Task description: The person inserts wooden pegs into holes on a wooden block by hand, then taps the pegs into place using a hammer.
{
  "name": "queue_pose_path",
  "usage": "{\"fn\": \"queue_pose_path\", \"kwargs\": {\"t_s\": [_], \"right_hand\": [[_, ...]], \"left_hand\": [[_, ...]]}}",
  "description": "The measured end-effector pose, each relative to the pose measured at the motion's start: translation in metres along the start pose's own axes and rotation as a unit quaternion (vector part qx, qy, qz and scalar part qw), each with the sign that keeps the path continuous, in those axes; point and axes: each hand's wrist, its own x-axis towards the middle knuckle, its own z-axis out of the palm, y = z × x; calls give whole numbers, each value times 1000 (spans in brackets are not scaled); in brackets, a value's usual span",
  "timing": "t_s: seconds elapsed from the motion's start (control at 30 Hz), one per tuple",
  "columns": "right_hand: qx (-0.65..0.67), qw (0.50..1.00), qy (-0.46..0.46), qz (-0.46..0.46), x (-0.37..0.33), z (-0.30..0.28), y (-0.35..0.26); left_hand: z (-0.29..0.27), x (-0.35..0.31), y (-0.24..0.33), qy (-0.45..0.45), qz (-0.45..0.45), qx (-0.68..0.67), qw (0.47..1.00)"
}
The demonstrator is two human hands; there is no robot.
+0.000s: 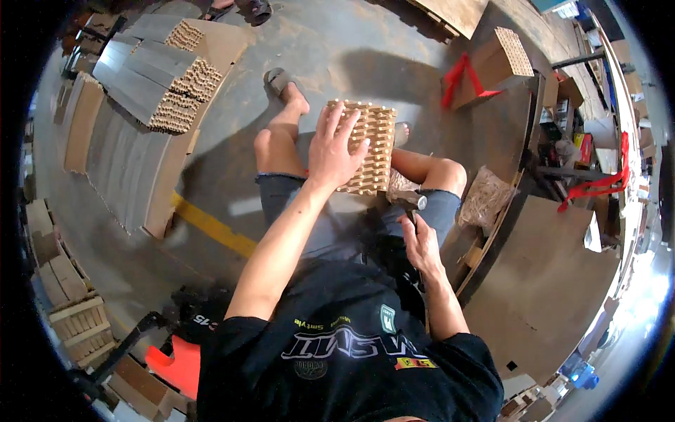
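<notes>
One left hand (336, 156): spread open on the peg-studded block (376, 146).
Right hand (422, 245): wrapped around the hammer (409, 200), off the block.
Block: frame center, visible rows apparently filled, covered ones uncertain.
Bagged wooden pieces (486, 197): right of center, seemingly unused.

Floor: grey concrete (313, 53), worn, with brownish dusty patches toward the top of the frame. A straight yellow painted stripe (214, 226) crosses it left of centre. Upper left: stacked long grey flat panels (130, 165) with brown board edges. Top centre-right: a pale wooden sheet (453, 13), partly cut off. Lower left: a pale slatted wooden stack (81, 330), near a bright orange-red smooth object (177, 366) of undetermined kind. Right: a broad flat brown panel (555, 288); tabletop or loose board, not determinable. Upper right: cluttered brown cardboard boxes (573, 95). Lighting: intense white glare (657, 287) at the right rim, source unclear; distinct dark shadows on the floor, upper centre.
</notes>
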Motion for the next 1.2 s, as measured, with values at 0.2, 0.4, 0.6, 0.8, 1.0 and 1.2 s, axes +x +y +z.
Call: {"fn": "queue_pose_path", "kwargs": {"t_s": [0.2, 0.4, 0.6, 0.8, 1.0, 1.2], "right_hand": [[94, 994, -25, 56, 2, 5, 43], [122, 987, -69, 80, 25, -3, 53], [134, 991, -30, 4, 40, 7, 69], [167, 984, -52, 13, 42, -1, 63], [179, 983, -46, 9, 43, -1, 66], [200, 979, -43, -1, 43, 1, 66]], "left_hand": [[-1, 3, 1, -28, -5, -8, 1000], [-22, -26, 11, -25, 75, 11, 997], [-32, -66, 44, -134, 100, 49, 985], [-15, -68, 58, -126, 69, 98, 985], [-3, -74, 57, -82, 90, 111, 986], [4, -75, 46, -73, 136, 61, 986]]}}
